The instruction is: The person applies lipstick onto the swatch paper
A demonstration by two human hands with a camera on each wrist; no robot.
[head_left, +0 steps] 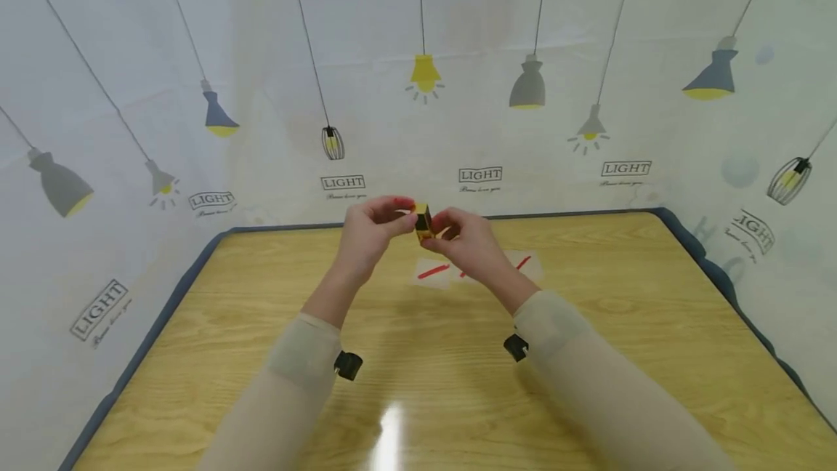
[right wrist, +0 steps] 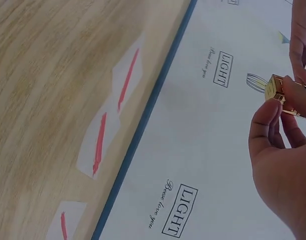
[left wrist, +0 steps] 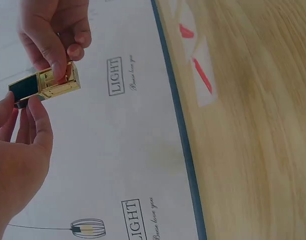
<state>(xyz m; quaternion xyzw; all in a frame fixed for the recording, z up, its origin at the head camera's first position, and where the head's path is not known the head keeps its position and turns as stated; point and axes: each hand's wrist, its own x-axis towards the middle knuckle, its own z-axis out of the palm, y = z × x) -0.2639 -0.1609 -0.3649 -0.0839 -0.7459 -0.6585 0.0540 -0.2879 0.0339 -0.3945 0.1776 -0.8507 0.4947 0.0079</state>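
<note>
Both hands hold a gold and black lipstick tube [head_left: 423, 224] between them, raised over the far part of the table. My left hand [head_left: 368, 238] pinches the black end [left wrist: 24, 87] between thumb and fingers. At the gold end [left wrist: 65, 82], the thumb and fingers of my right hand [head_left: 474, 242] have their grip. The right wrist view shows the squared gold end [right wrist: 274, 89] poking out past the right fingertips, while the black part is mostly hidden there.
White paper pieces [head_left: 428, 282] with red strokes lie on the wooden table [head_left: 261, 311] below the hands, partly covered by the right hand in the head view. A dark blue edge [head_left: 281, 227] borders the table. Behind hangs a white sheet [head_left: 379, 93] printed with lamps.
</note>
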